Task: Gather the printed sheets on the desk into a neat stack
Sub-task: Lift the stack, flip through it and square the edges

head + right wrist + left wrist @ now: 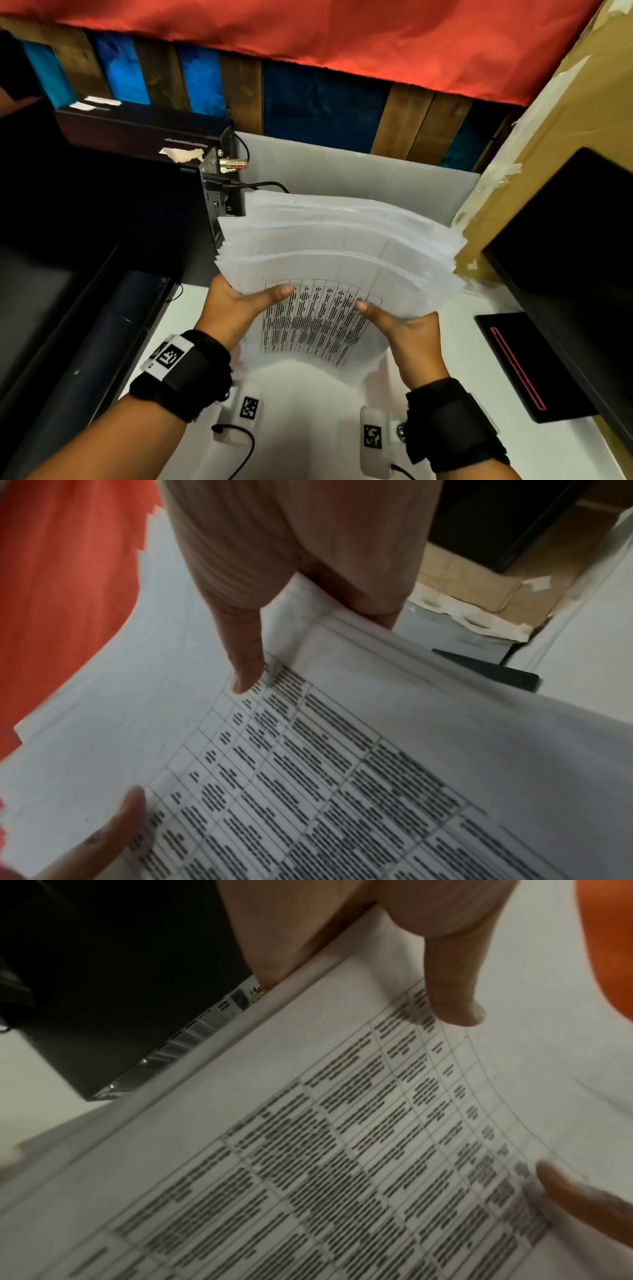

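A thick bundle of printed sheets [339,260] is held upright above the white desk [308,411], its upper edges fanned out unevenly. The front sheet carries a printed table [315,325]. My left hand [236,308] grips the bundle's left side, thumb across the front sheet. My right hand [404,329] grips the right side, thumb also on the front. In the left wrist view the left thumb [452,988] presses on the printed sheets [308,1164]. In the right wrist view the right thumb [243,647] lies on the printed sheets [308,777].
A black computer case [113,192] with cables stands at the left, close to the bundle. A cardboard box [548,137] and a black monitor [575,257] stand at the right. A flat black device [524,366] lies on the desk at the right.
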A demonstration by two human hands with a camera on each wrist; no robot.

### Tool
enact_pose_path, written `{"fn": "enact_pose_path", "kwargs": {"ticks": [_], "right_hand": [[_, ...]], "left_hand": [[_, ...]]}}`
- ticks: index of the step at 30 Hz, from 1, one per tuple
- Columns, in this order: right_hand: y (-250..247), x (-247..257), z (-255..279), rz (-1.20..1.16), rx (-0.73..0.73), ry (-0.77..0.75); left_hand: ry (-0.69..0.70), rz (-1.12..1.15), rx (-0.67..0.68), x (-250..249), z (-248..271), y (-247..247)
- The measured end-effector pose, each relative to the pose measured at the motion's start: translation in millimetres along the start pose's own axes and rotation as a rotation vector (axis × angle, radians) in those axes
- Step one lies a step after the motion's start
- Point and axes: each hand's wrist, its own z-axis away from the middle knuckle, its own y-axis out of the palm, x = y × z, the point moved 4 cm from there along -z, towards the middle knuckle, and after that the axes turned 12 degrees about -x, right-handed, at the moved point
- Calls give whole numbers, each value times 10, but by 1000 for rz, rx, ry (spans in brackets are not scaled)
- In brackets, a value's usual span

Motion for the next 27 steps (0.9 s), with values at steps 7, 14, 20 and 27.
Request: {"fn": "enact_pose_path", "kwargs": {"ticks": [7, 14, 20, 27], "right_hand": [[61, 199, -50, -116, -4, -51], [48, 441, 122, 120, -263, -686], [94, 402, 155, 303, -236, -635], [43, 376, 112, 307, -253, -570]], "left_hand": [[52, 65, 33, -120, -49, 104], [6, 80, 74, -109, -85, 73], [1, 107, 94, -159, -56, 128], [-4, 113, 71, -182, -53, 126]]}}
